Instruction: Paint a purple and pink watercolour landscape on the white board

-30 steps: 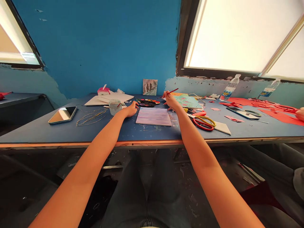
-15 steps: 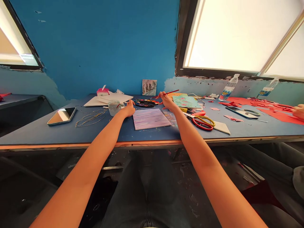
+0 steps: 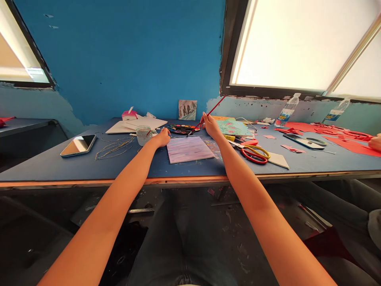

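A paintbrush [image 3: 216,105] with a red handle is gripped in my right hand [image 3: 210,125]. Its dark tip points down and left, by the far edge of a small purple-streaked painted canvas [image 3: 190,149]. Behind that canvas lies a black paint palette [image 3: 178,129] with several coloured wells. My left hand [image 3: 162,137] rests at the canvas's far left corner with curled fingers; what they hold, if anything, is hidden. Just left of it stands a clear cup of cloudy water [image 3: 143,136] with a thin reddish stick showing inside.
Left are a phone [image 3: 78,145], loose strings [image 3: 114,149] and white boards [image 3: 119,127]. A small picture [image 3: 187,109] leans on the wall. Right are scissors [image 3: 254,154], a green painted canvas [image 3: 233,128], a water bottle [image 3: 287,110], red paper [image 3: 351,147] and another person's hand [image 3: 375,142].
The paintbrush has swung from nearly level to steep, its tip now down by the canvas's far edge. My right fingers have closed around it. My left fingers have curled in more.
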Demonstrator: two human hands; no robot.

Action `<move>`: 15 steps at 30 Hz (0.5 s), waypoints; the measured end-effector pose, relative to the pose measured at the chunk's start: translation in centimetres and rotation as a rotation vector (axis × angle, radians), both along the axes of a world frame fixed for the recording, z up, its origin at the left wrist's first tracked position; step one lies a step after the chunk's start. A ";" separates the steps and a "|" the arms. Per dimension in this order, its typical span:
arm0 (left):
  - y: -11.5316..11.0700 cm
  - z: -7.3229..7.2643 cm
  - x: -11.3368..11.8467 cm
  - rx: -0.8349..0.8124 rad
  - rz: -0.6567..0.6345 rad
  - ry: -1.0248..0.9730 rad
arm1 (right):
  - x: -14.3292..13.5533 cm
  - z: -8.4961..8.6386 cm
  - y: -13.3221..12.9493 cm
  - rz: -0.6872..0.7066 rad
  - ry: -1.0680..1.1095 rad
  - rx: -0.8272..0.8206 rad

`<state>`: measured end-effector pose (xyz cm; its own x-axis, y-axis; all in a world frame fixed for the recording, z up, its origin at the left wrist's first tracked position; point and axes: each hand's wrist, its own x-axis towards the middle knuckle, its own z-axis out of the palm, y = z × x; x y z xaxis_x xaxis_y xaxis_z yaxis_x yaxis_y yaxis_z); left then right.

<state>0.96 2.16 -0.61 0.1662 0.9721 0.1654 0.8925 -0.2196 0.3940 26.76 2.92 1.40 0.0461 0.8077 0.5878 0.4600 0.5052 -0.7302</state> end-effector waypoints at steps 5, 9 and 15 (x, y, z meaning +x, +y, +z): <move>-0.4 0.3 0.0 -0.028 -0.012 0.056 | -0.1 0.0 0.0 0.033 0.028 -0.004; -0.4 0.3 0.1 -0.029 -0.024 0.081 | -0.1 0.1 0.0 -0.013 -0.014 -0.006; -0.1 0.3 0.2 -0.050 -0.045 0.116 | 0.0 0.0 0.3 -0.046 -0.051 -0.006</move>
<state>1.14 2.02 -0.35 0.2252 0.9697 0.0943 0.9222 -0.2434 0.3005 26.73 3.18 1.41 0.0539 0.8089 0.5855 0.5193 0.4781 -0.7083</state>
